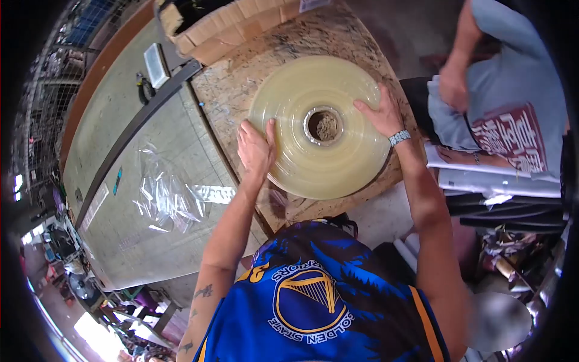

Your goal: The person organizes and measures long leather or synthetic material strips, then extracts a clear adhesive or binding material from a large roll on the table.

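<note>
A wide, pale yellow roll of clear plastic film [301, 169] lies flat on a worn wooden board [223, 90]. Bare wood shows through the hole of its cardboard core [311, 125]. At the roll's left edge, my left hand [256, 149] grips the rim with the thumb on top. My right hand [385, 114], with a metal watch [399, 138] on the wrist, holds the upper right rim, its thumb resting across the film. The fingertips under the roll's edge are partly hidden.
Left of the board stands a green-topped table [139, 199] with crumpled clear plastic [166, 193], a long dark strip [129, 130], pliers [143, 89] and a small white-topped box [157, 65]. A cardboard box [235, 27] sits behind the roll. Another person [506, 78] in grey stands close at right.
</note>
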A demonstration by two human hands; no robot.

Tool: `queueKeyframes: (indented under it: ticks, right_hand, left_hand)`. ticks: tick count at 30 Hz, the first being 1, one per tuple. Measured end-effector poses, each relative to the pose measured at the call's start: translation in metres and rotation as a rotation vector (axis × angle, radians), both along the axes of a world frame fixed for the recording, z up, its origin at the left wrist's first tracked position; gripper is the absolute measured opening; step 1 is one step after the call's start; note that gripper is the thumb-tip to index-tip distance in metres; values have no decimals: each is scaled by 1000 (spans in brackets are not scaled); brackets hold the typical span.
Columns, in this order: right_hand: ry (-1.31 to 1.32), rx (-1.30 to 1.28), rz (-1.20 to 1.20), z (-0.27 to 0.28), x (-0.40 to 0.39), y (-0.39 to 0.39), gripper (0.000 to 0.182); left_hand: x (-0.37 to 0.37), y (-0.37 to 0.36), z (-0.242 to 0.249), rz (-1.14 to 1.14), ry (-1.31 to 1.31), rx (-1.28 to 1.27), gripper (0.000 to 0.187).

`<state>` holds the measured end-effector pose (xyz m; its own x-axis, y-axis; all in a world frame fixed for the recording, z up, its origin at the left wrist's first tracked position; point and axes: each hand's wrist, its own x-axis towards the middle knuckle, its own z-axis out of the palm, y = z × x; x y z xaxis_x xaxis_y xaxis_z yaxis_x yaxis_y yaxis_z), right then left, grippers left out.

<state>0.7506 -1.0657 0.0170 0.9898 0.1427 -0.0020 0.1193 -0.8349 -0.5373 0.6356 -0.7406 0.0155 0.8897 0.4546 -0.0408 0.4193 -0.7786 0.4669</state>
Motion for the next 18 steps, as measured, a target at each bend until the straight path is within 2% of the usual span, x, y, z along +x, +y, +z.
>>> queueKeyframes:
  ticks: [3,6,8,10,11,12,14,16,17,18]
  right_hand:
    - [-42,8,-183,-4,-33,-3,91]
    - [128,182,-368,17,-72,11,82]
    - [138,389,-511,9,-109,22,72]
    - [59,476,-613,1,-141,39,63]
    - [-35,466,-634,-2,-155,57,58]
    - [-41,558,-633,-10,-169,64,59]
    - [-52,744,-631,-23,-191,80,61]
    - [64,704,-715,-29,-198,73,62]
    - [38,606,-687,-36,-197,68,63]
    - [12,509,-671,-42,-199,63,63]
  left_hand:
    - [44,19,3,-218,71,-7,74]
    - [103,31,-4,-476,111,-2,87]
    - [142,29,-5,-693,-1,-34,90]
    - [181,21,1,-911,12,-76,91]
    - [206,0,9,-1059,110,-31,89]
    - [225,-7,15,-1146,182,-3,88]
    - [228,-22,9,-1124,-63,236,78]
    - [215,-19,-5,-1051,-196,198,73]
    - [214,-20,-5,-1033,-271,194,70]
    - [192,-14,3,-873,-317,169,66]
